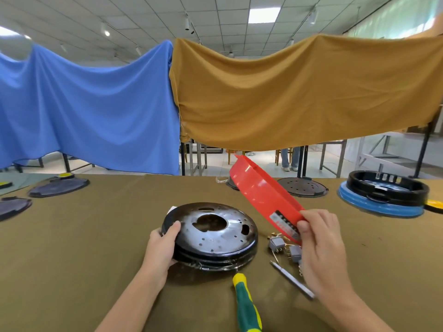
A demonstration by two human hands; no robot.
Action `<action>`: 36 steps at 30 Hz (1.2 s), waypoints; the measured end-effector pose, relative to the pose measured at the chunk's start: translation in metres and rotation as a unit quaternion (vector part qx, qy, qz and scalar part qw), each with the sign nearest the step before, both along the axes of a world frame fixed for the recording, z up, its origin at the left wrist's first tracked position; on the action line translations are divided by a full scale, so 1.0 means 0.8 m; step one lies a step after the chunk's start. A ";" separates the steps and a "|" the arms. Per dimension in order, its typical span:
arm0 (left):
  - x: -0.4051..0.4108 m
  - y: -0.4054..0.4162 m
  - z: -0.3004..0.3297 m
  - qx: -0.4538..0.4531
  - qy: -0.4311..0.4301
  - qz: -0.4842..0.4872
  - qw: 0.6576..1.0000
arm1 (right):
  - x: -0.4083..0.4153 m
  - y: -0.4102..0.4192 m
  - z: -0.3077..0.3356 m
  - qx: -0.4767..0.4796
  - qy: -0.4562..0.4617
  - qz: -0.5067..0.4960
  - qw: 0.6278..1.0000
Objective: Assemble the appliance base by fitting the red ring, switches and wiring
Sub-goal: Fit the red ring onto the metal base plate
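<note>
Two bare forearms and hands, nothing worn

The left hand and right hand enter from the near edge on bare forearms, no sleeve reaching into view. Neither wrist nor any visible finger carries a glove, watch, ring or band. Fingernails are short and unpainted where they show.

No legible text anywhere. Only a label on the red ring, right of centre, its print too blurred to read.
</note>
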State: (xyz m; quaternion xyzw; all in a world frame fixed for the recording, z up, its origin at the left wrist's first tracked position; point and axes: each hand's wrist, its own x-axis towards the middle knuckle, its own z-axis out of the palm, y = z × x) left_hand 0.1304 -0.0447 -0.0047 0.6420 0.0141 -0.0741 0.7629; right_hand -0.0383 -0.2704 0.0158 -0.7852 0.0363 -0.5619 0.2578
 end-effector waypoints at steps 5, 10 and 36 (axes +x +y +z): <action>-0.001 0.002 -0.003 0.034 -0.014 -0.035 0.999 | 0.014 0.000 0.033 0.137 -0.038 0.040 0.989; 0.000 -0.003 -0.007 0.101 -0.043 -0.011 0.994 | 0.048 0.014 0.063 0.301 -0.070 0.090 0.947; -0.023 -0.015 0.016 -0.014 -0.245 -0.082 0.966 | 0.086 0.017 0.005 0.661 0.021 0.295 0.689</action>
